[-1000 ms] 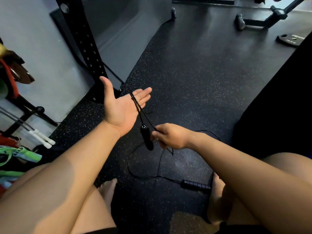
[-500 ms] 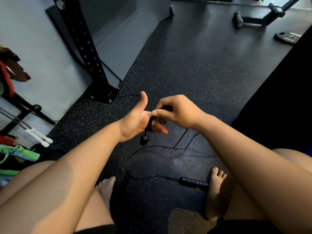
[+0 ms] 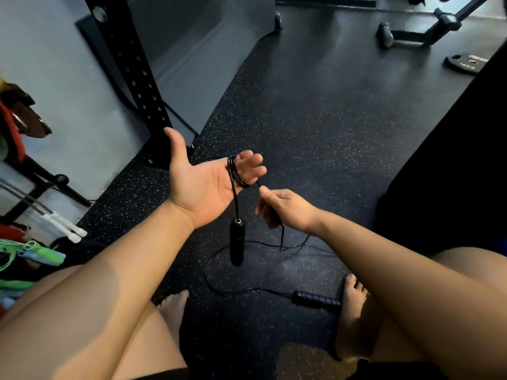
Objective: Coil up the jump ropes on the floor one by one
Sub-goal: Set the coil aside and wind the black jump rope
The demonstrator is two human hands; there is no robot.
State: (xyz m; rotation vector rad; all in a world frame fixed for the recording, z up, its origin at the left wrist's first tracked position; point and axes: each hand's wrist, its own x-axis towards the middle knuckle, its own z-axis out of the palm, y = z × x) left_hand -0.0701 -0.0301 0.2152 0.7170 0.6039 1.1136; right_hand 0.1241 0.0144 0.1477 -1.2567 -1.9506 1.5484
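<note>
winding step: black jump rope [image 3: 235,174] looped round our left hand [image 3: 203,187], fingers [image 3: 253,171] released; right hand [image 3: 285,209] pinches it. next we likely wrap remaining slack.

Floor: black rubber floor [image 3: 315,127] with pale speckles fills most of my feed.
Upright: a black rack post [image 3: 131,78] with a row of holes stands on my left, by the grey wall [image 3: 55,72].
Plate: I see a dark weight plate [image 3: 466,63] lying flat, far right.
Frame: a black machine frame [image 3: 411,37] sits near it, its capped foot on the floor.
</note>
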